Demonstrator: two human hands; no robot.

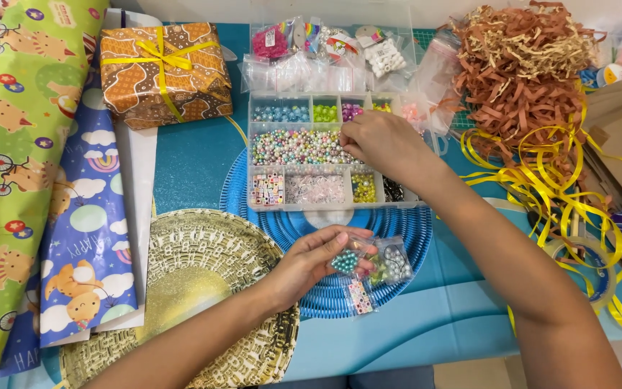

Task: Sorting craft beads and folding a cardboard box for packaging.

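Beads fill a clear compartment box (325, 155) on the blue table (196, 155), where the right hand (381, 144) pinches its fingers together over the pastel beads. The left hand (314, 259), nearer the gold plate (203, 281), pinches small clear bead bags (376, 265). Behind the box lies an orange gift box (165, 72) tied with yellow ribbon.

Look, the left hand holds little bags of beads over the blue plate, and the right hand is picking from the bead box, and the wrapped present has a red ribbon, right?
Not quite: the ribbon on the wrapped present is yellow, as the head view shows. The left hand does hold little bags of beads over the blue plate, and the right hand is at the bead box.
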